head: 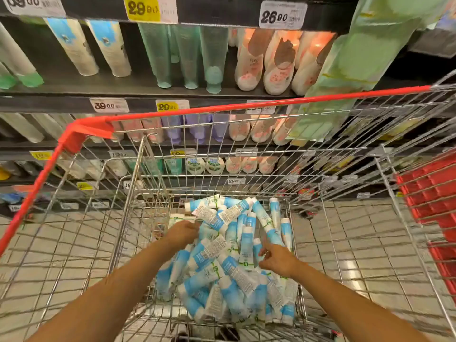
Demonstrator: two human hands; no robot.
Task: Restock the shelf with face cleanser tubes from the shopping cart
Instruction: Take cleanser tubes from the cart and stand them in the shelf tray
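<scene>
Stock entry, cart bay.

- Cart (246,106): wire, red rim, parked against the shelf (74,90); both forearms reach down into it.
- Tubes (232,270): blue-and-white face cleanser, a loose heap on the cart bottom, lying crosswise at all angles. The heap sits under and between both grips and runs on ahead of them to the far wall of the cart.
- Left grip (183,234): back of the hand up, fingertips down among the tubes at the heap's far left. The fingers are hidden, so I cannot tell whether it holds one.
- Right grip (276,259): unclenched, forefinger straight, other fingers loosely spread and touching tubes at the heap's right side. It holds nothing.
- Shelf stock: well beyond both grips, rows of upright tubes in white-blue, green, pink and purple.
- Price tags (143,8): white and yellow, along the shelf edges.
- Green pack (365,53): tall, above and beyond the right grip.
- Red crate (429,193): outside the cart, right of the right grip.
- Floor (345,230): pale tile.
</scene>
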